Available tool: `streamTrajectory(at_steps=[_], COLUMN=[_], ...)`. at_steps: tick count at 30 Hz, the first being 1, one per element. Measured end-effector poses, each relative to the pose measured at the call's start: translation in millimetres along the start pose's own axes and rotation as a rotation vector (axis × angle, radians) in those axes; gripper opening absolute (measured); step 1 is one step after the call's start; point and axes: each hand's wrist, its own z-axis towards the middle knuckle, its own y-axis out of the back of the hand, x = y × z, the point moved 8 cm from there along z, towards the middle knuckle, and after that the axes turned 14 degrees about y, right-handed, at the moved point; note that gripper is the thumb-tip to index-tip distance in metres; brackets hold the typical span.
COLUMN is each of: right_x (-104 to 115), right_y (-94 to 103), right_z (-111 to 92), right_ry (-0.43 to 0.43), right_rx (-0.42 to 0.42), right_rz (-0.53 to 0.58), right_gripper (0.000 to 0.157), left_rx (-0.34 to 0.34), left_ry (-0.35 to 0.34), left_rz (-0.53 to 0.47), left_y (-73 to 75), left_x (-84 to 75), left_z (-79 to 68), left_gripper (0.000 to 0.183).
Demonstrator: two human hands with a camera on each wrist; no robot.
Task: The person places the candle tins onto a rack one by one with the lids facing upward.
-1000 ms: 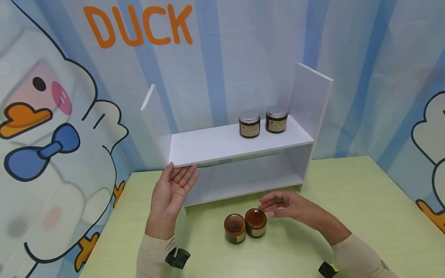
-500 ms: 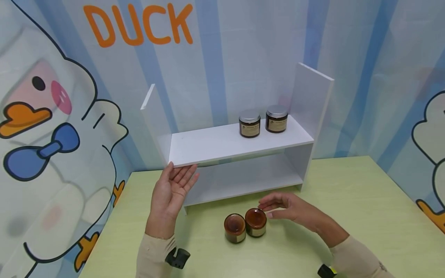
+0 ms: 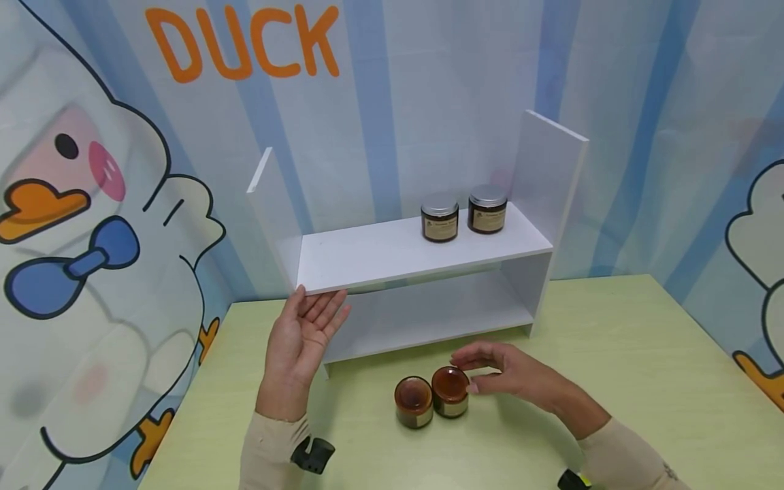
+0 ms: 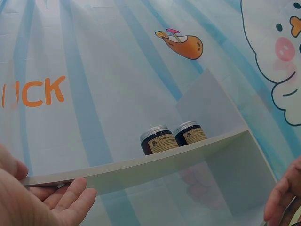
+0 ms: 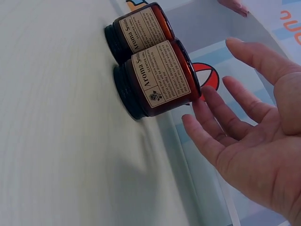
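Observation:
Two amber glass jars labelled "Aroma" stand upside down on the table, side by side: a left jar [image 3: 413,403] and a right jar [image 3: 450,392]. My right hand [image 3: 511,374] is at the right jar, thumb and fingers spread around its upper far side; in the right wrist view the hand [image 5: 256,127] is loosely open, with no grip on the jar [image 5: 162,77]. My left hand [image 3: 300,344] holds the front left corner of the white shelf unit [image 3: 361,255], palm up. In the left wrist view, the thumb is above the board's edge and the fingers are below.
Two upright jars with silver lids, one [image 3: 439,218] left of the other [image 3: 487,209], stand on the right half of the upper board. Side panels, including the right one [image 3: 545,177], rise above it. A lower board [image 3: 429,316] runs beneath. Behind hangs a duck-print backdrop [image 3: 398,102].
My right hand has moved slightly left, its thumb and fingers now closer around the right jar. My left hand, the shelf unit and all the jars have stayed in place.

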Motion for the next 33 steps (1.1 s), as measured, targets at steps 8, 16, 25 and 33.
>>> streamTrajectory(at_steps=[8,16,25,33], right_x=[-5,-9,-15,-17], right_y=[-7.4,-13.5,-18.4,-20.9], right_z=[0,2,5,9], right_ry=[0.047,0.09,0.087,0.067], right_rx=[0.028,0.042,0.036,0.014], right_rz=[0.06,0.091,0.085,0.049], right_gripper=[0.052,0.06,0.069,0.076], left_rx=[-0.001,0.003,0.003,0.015], left_ry=[0.001,-0.001,0.003,0.0], left_rz=[-0.005,-0.003,-0.016,-0.008], left_y=[-0.7,-0.4,0.0,-0.9], left_x=[-0.3,-0.3,0.1,0.0], left_z=[0.0,0.8,1.0,-0.4], left_gripper=[0.049,0.049,0.047,0.047])
